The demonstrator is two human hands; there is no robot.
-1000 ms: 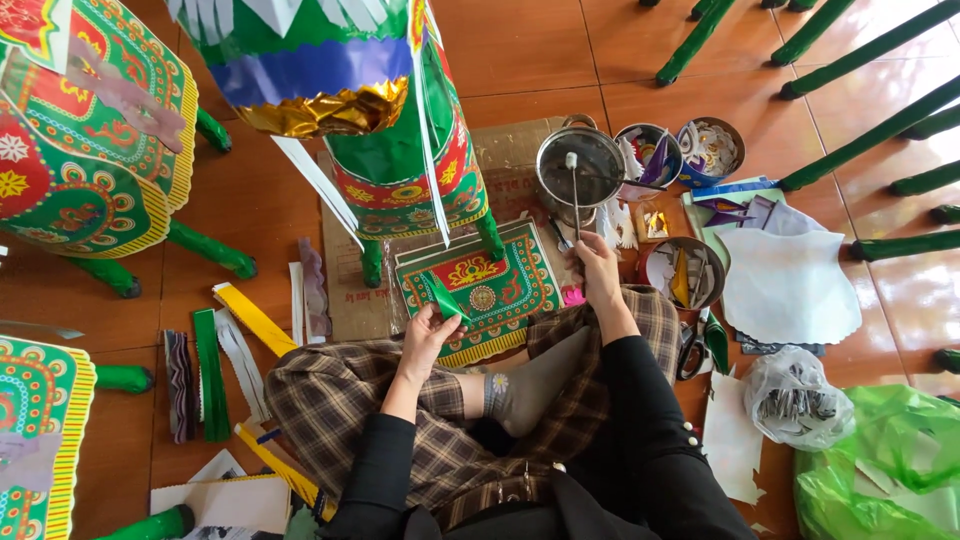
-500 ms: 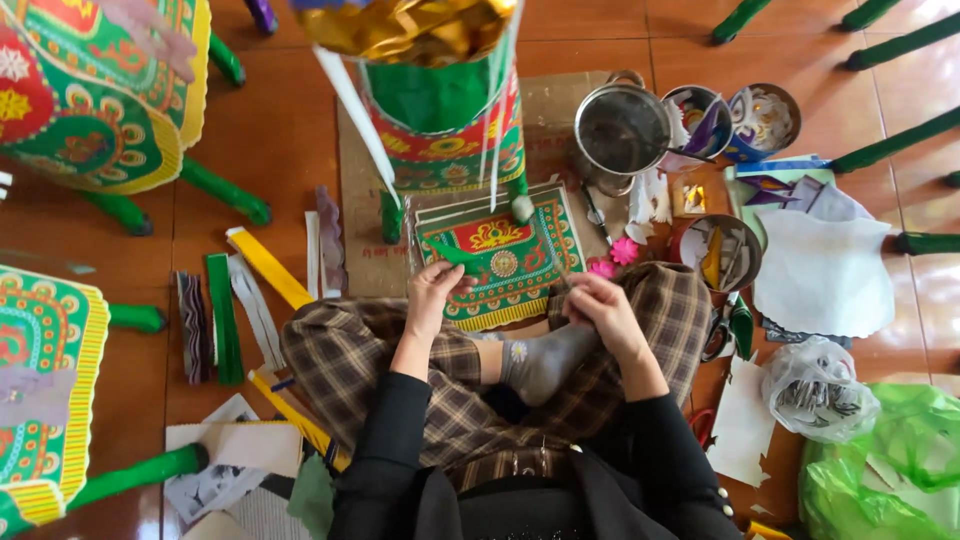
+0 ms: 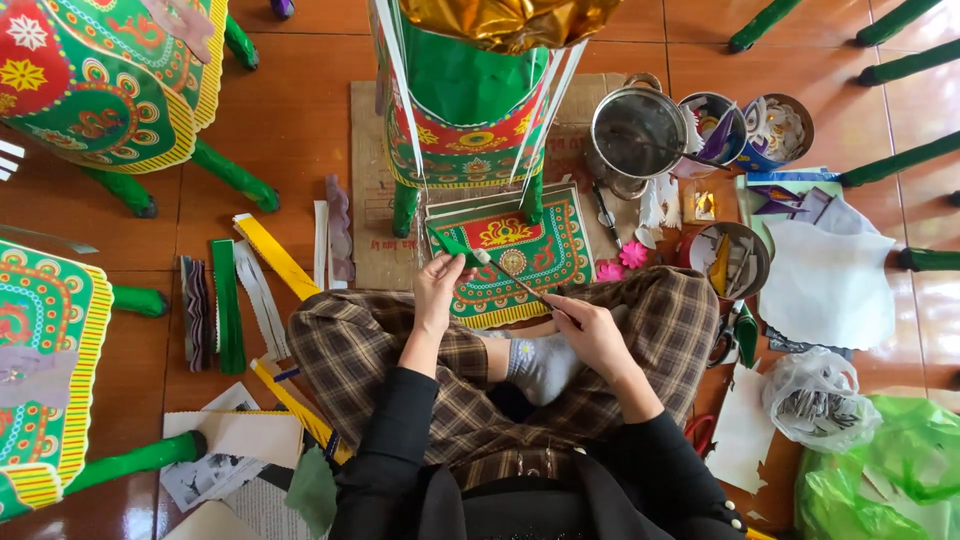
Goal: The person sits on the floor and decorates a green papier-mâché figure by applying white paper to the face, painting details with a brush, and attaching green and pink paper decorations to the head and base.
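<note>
Brown tiled floor (image 3: 300, 110), viewed from above; a person sits cross-legged in plaid trousers and grey socks.

Cardboard sheet (image 3: 365, 180): flat on the floor ahead of the knees. On its far part stands a green paper figure (image 3: 465, 110) with red and yellow bands, gold foil at top.

Patterned panel (image 3: 515, 255): green, red and yellow, lying at the near edge of the cardboard, its near end over the shins.

Left hand (image 3: 440, 290): fingers curled down, pinching a small green paper piece (image 3: 447, 246) against the panel's left edge.

Right hand (image 3: 590, 328): closed around a thin brush (image 3: 512, 279), tip resting on the panel near the green piece.

Metal pot (image 3: 638, 135): at the cardboard's far right corner; two cups of paper scraps (image 3: 745, 130) just beside it.

Paper strips (image 3: 245, 290): yellow, green and white, on the floor left of the cardboard.

Green plastic bag (image 3: 880, 470): lower right.
</note>
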